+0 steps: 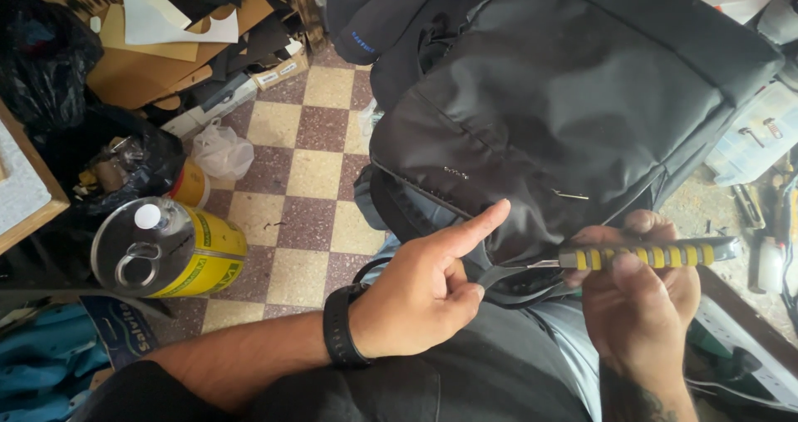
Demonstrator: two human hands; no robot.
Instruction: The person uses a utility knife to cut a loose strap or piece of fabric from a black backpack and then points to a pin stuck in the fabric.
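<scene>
A black backpack (573, 98) rests on my lap, its lower edge towards me. My right hand (644, 293) grips a utility knife (644, 256) with a yellow and black handle, its blade pointing left at a strap (499, 274) at the bag's bottom edge. My left hand (424, 293), with a black band on the wrist, pinches that strap between thumb and curled fingers. Its index finger points up against the bag fabric.
A yellow metal can (166, 247) with a ring handle stands on the checkered tile floor (312, 172) at left. Cardboard sheets and boxes (166, 52) pile at the upper left. A clear plastic bag (220, 152) lies nearby. A small-parts box (756, 135) sits at right.
</scene>
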